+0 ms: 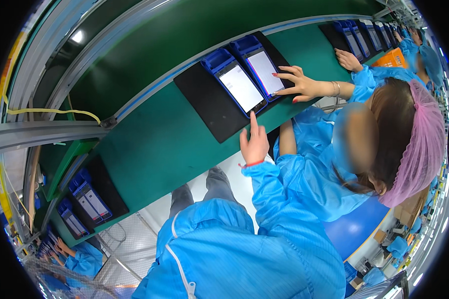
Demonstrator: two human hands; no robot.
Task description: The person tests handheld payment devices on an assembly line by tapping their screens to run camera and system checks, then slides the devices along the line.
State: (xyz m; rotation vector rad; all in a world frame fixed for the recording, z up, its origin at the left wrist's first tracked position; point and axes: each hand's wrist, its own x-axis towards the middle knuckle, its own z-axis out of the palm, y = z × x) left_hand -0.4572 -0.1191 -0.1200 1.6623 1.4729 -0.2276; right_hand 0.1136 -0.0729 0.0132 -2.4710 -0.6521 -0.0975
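Item one: blue-cased touchscreen terminal [240,87], screen lit, lying face up on the black mat [199,102], just off 12 o'clock from your right hand [255,143].
Fingers: your right index was extended to the terminal's lower edge, contact unclear; they grasped nothing. Your left hand was out of view.
Handling, as judged: fairly light, stiff-shelled, slick and breakable across the glass; best held by the long side rims or the thick blue housing [217,60] at its 11 o'clock end.
Item two: second terminal [265,72], close alongside towards 2 o'clock, a co-worker's hand [304,87] at its lower end; little room there.
Edges and room: the rail [157,86] bounded the table [152,149] behind; bare mat, then bare tabletop, lay open towards 8 o'clock; the near edge ran towards 6.
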